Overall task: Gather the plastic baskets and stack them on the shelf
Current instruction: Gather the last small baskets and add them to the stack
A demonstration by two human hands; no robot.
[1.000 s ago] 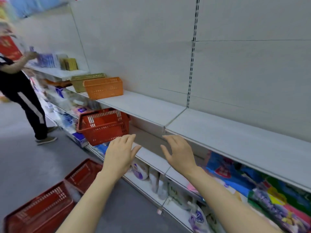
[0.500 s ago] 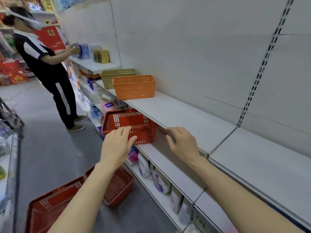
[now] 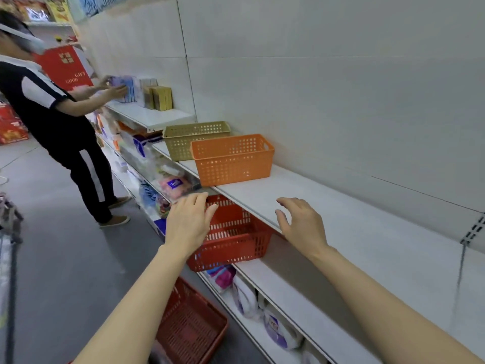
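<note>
An orange basket [image 3: 232,160] stands on the white shelf [image 3: 328,214], with an olive basket [image 3: 193,139] just behind it. A red basket [image 3: 236,239] sits on the lower shelf below them. My left hand [image 3: 187,225] hovers open over the red basket's near left rim. Over the shelf edge, to the right of the red basket, my right hand [image 3: 303,224] is open. Neither hand holds anything. Another red basket [image 3: 189,324] lies on the floor under my left arm.
A person in a black and white shirt [image 3: 52,114] stands at the left, handling boxes [image 3: 136,91] on a higher shelf. Packaged goods [image 3: 246,298] fill the bottom shelves. A grey floor [image 3: 65,258] runs along the aisle. A rack edge [image 3: 8,232] is at far left.
The view has swung left and closer to the baskets. Both open hands have moved toward the red basket on the lower shelf.
</note>
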